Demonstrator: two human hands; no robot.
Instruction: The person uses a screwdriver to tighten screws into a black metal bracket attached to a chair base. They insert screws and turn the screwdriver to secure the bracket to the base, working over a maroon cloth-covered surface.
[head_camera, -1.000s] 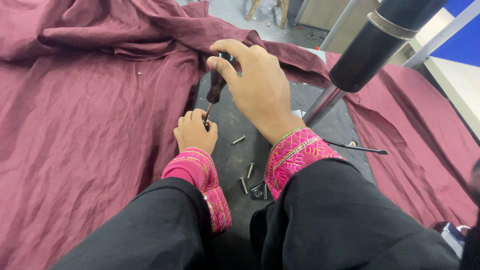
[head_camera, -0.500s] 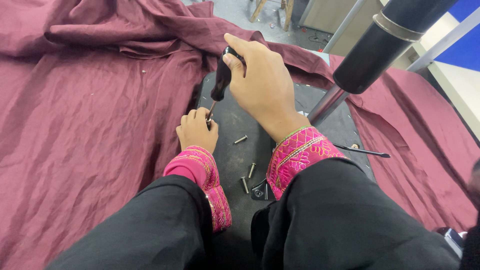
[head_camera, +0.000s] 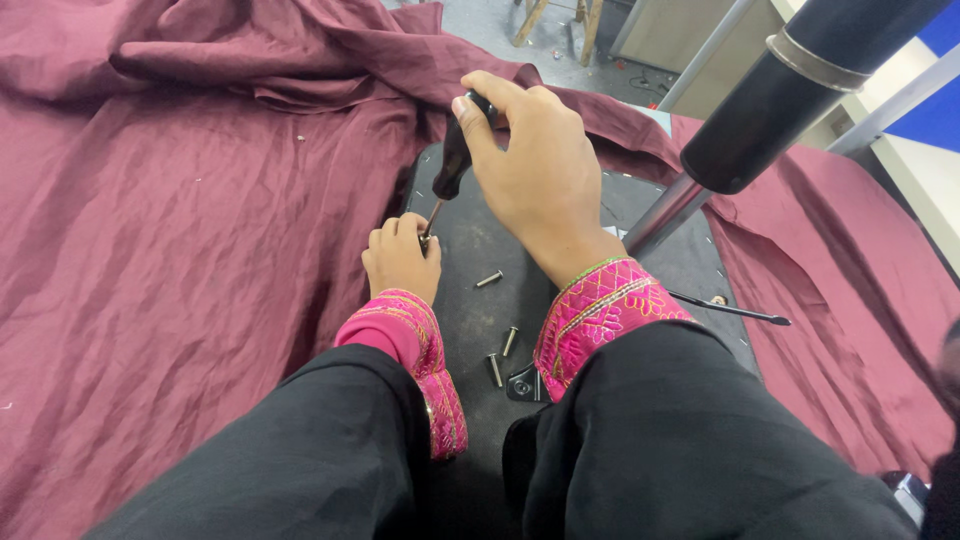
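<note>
My right hand (head_camera: 535, 175) grips the dark handle of a screwdriver (head_camera: 452, 170), which stands tilted with its tip pointing down at a black panel (head_camera: 480, 245). My left hand (head_camera: 400, 258) is curled around the screwdriver's tip where it meets the panel; what the fingers pinch there is hidden. Three loose screws lie on the panel: one (head_camera: 489, 280) just right of my left hand, two more (head_camera: 502, 355) between my wrists.
A maroon cloth (head_camera: 180, 230) covers the surface around the panel. A black cylinder on a metal pole (head_camera: 770, 110) rises at the right. A thin dark rod-like tool (head_camera: 730, 308) lies on the panel's right side. A small black bracket (head_camera: 520, 385) sits near my right cuff.
My right hand and the screwdriver handle have lifted and shifted slightly right and away. My left hand has stayed at the tip.
</note>
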